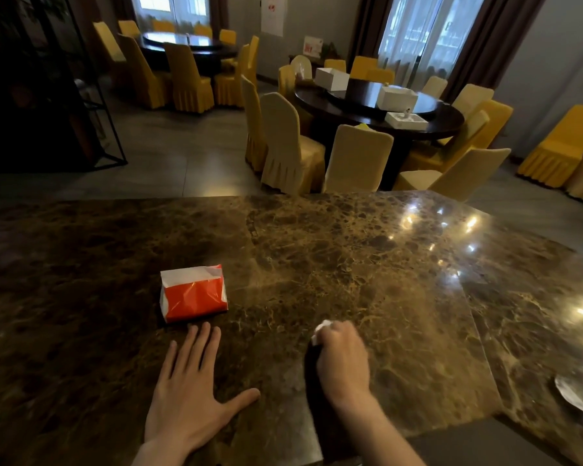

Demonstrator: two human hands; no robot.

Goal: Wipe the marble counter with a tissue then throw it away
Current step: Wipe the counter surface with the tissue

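Observation:
The brown marble counter [334,250] fills the lower half of the view. My right hand [344,361] is closed around a crumpled white tissue [321,329], which sticks out past my fingers and presses on the counter. My left hand [191,385] lies flat and open on the stone, fingers spread, just short of a red and white tissue pack [194,294]. The pack sits on the counter, left of the tissue.
A small glass dish [579,393] rests near the counter's right edge. Beyond the far edge stand round dark dining tables [445,124] ringed by yellow-covered chairs [285,142]. A black metal shelf frame [91,95] stands at the left.

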